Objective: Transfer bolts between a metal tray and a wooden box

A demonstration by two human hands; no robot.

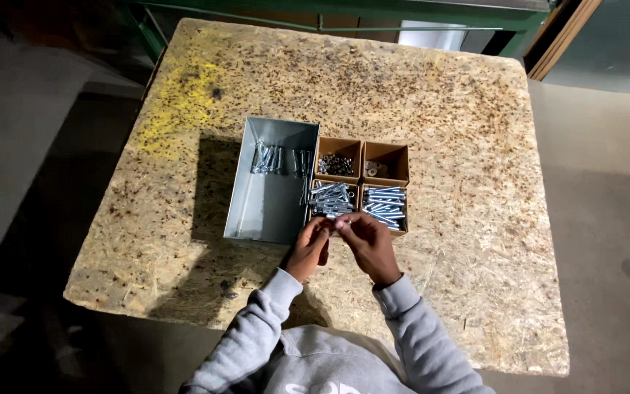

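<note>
Both hands meet at the near edge of the boxes: left hand (pixel 309 248) and right hand (pixel 370 244), fingertips pressed together around something small (too tiny to make out). Just beyond the left hand sits a grey metal tray (pixel 267 211) holding a few bolts (pixel 267 158). Beyond the right hand, a cardboard box (pixel 362 157) with four compartments holds nuts (pixel 335 165) and screws (pixel 385 203).

Workshop: chipboard bench (pixel 432 131), sorted bolts (pixel 386 205), metal bin (pixel 264 211).
</note>
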